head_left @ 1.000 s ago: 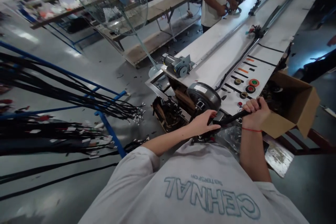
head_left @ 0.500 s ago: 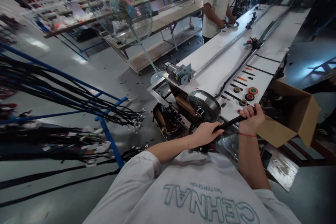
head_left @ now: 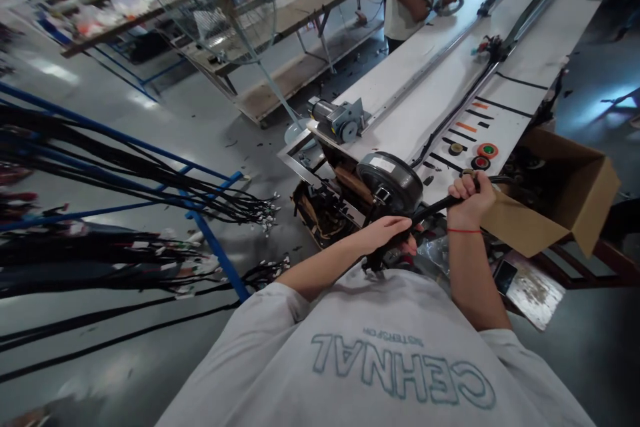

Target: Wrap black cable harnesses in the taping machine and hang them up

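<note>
A black cable bundle [head_left: 434,209] stretches between my two hands in front of my body. My left hand [head_left: 393,232] is closed around its near end, with some fingertips showing beneath. My right hand [head_left: 471,199] grips the bundle farther right in a fist. Just beyond my left hand is a large black wheel-shaped roll [head_left: 393,180] with a pale label, mounted at the table's end. Past my right hand lie small tape rolls, among them one with an orange rim and green centre [head_left: 487,151]. Loose connector ends near my left wrist are partly hidden.
A long white worktable [head_left: 405,107] carries a motor unit [head_left: 337,120] and short black and orange strips. To the right stands an open cardboard box [head_left: 595,203]. Blue racks [head_left: 217,257] hung with cables are at left, a fan [head_left: 225,7] behind. A co-worker [head_left: 405,0] stands across the table.
The view has tilted, so the table and racks sit higher. Both hands still hold the cable bundle; fingers of my left hand now show below it.
</note>
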Motion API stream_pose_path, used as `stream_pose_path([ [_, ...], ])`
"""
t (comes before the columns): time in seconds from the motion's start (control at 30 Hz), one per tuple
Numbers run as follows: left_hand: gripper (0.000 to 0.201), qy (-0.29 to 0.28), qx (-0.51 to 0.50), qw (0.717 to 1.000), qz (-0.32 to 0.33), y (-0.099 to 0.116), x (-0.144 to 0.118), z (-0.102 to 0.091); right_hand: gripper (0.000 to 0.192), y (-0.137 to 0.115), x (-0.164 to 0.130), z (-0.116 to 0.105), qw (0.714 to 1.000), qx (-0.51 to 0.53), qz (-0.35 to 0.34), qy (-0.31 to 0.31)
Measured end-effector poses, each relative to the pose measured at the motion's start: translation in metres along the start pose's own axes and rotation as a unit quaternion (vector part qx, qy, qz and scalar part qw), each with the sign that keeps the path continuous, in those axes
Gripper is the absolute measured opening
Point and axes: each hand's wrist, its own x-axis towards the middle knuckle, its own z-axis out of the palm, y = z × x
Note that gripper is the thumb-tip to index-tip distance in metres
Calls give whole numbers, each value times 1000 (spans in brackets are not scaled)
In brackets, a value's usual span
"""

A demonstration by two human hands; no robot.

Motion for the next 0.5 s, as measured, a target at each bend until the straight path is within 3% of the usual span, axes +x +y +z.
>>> stream_pose_path([
  [0.07, 38, -13, 6, 1000, -11, 0, -6, -3, 33, 0, -1, 2, 1000, -4, 10, 1],
  [0.23, 35, 25, 191, 981, 4, 5, -26, -14, 35, 8, -5, 2, 997, -25, 66, -11],
  [0.4, 58, -39, 84, 992, -82, 6, -30, -26, 31, 9, -5, -1, 989, -2, 134, -64],
  [0.5, 61, -41, 69, 993, -81, 4, -29, -34, 26, 6, -3, -4, 978, 19, 186, -90],
])
